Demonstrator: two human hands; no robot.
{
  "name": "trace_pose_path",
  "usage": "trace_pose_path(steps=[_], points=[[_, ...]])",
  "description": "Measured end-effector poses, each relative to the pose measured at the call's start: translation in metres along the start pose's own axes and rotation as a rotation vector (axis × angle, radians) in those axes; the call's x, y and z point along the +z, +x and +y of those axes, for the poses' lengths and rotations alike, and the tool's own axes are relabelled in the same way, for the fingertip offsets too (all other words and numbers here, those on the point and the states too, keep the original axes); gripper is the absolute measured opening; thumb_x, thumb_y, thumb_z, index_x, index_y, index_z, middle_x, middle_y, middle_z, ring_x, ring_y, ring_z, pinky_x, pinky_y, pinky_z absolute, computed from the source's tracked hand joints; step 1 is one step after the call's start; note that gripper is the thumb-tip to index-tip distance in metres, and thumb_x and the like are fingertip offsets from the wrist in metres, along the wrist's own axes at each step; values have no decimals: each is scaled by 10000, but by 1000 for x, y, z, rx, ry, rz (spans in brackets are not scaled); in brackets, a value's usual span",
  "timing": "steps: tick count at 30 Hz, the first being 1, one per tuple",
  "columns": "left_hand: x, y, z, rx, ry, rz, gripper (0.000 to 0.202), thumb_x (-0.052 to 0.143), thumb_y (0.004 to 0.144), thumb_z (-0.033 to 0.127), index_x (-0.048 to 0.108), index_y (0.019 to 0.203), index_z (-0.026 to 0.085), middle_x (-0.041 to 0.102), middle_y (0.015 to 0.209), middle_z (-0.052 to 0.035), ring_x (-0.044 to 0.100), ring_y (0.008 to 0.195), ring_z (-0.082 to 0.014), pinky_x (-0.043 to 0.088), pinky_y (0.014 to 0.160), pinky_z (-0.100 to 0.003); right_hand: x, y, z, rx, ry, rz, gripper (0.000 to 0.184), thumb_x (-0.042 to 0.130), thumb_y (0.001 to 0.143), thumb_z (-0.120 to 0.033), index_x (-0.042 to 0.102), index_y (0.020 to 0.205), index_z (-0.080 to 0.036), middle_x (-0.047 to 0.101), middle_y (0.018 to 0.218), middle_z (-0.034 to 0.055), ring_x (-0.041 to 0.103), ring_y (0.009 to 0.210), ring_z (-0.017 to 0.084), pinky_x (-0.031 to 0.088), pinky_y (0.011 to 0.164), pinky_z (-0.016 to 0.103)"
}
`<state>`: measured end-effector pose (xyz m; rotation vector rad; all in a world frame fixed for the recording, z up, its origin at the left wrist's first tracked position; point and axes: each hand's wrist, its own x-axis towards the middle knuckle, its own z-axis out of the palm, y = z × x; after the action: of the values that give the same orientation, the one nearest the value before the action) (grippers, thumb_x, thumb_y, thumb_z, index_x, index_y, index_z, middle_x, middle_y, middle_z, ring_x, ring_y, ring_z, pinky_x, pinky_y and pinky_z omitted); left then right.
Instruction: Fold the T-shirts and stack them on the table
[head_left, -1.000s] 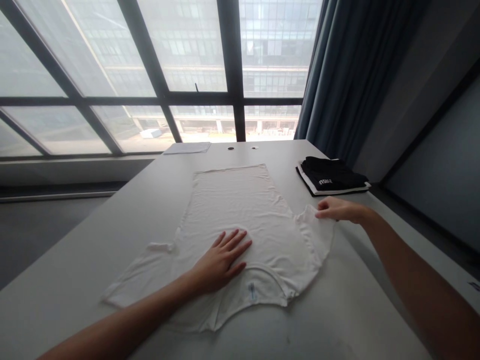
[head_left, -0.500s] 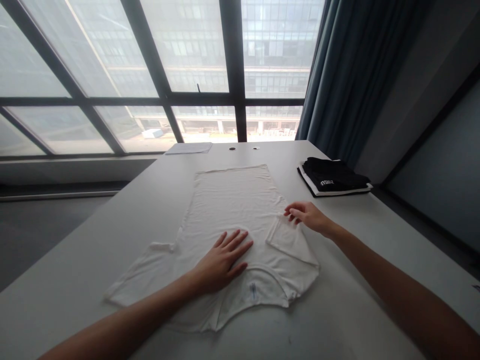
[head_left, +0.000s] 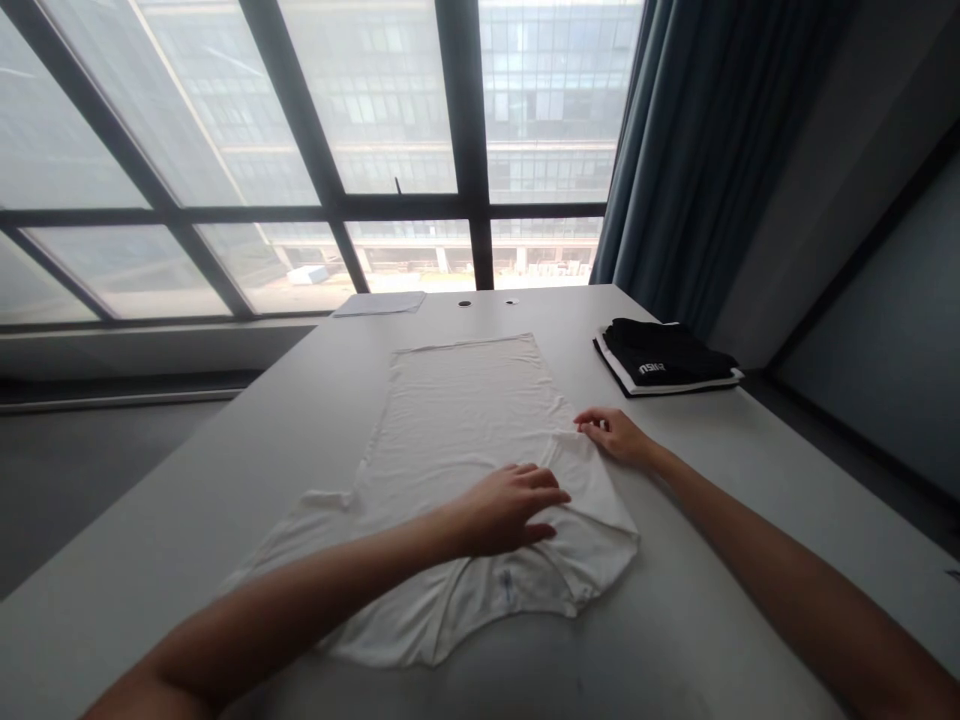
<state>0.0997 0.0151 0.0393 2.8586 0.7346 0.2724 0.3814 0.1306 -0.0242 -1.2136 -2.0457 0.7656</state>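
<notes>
A white T-shirt lies spread on the table, its neckline toward me and its hem toward the window. Its right sleeve is folded inward over the body, while the left sleeve sticks out, partly behind my forearm. My left hand is open over the upper part of the shirt, fingers pointing right, close to the folded sleeve. At the shirt's right side edge, my right hand has its fingers curled in a pinch on the fabric by the sleeve; the fingertips are small and partly hidden.
A stack of folded black and white clothes sits at the right back of the white table. Pale sheets lie at the far left edge, near two round holes. Beyond stand the window and a blue curtain.
My left hand has slid right across the shirt from its middle toward the folded sleeve. My right hand has shifted slightly and its fingers have drawn closer together at the edge.
</notes>
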Motion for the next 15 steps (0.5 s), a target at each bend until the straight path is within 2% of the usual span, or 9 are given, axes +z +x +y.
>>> trace_pose_path(steps=[4, 7, 12, 15], points=[[23, 37, 11, 101, 143, 1, 306, 679, 913, 300, 610, 1201, 225, 632, 1137, -75, 605, 1011, -226, 483, 873, -333, -2, -2, 1, -9, 57, -9, 318, 579, 860, -369, 725, 1044, -155, 734, 905, 55, 592, 729, 168, 451, 675, 281], [37, 55, 14, 126, 195, 15, 257, 673, 916, 332, 612, 1131, 205, 626, 1088, -72, 597, 953, -223, 478, 825, -336, -1, -3, 1, -27, 42, -19, 289, 622, 823, -344, 732, 1016, -159, 703, 849, 39, 564, 711, 161, 449, 676, 286], [48, 81, 26, 190, 264, 104, 314, 649, 929, 346, 576, 1182, 175, 595, 1105, -94, 564, 988, -245, 461, 806, -367, 4, -2, 1, -41, 50, -7, 262, 654, 805, -337, 735, 985, -163, 651, 762, 14, 547, 682, 152, 448, 653, 281], [52, 94, 35, 192, 294, 123, 291, 660, 905, 331, 591, 1137, 170, 575, 1116, -105, 542, 1007, -262, 455, 777, -379, 5, -2, 1, -38, 42, -2, 253, 645, 815, -330, 736, 981, -162, 668, 779, 22, 555, 687, 156, 454, 665, 286]])
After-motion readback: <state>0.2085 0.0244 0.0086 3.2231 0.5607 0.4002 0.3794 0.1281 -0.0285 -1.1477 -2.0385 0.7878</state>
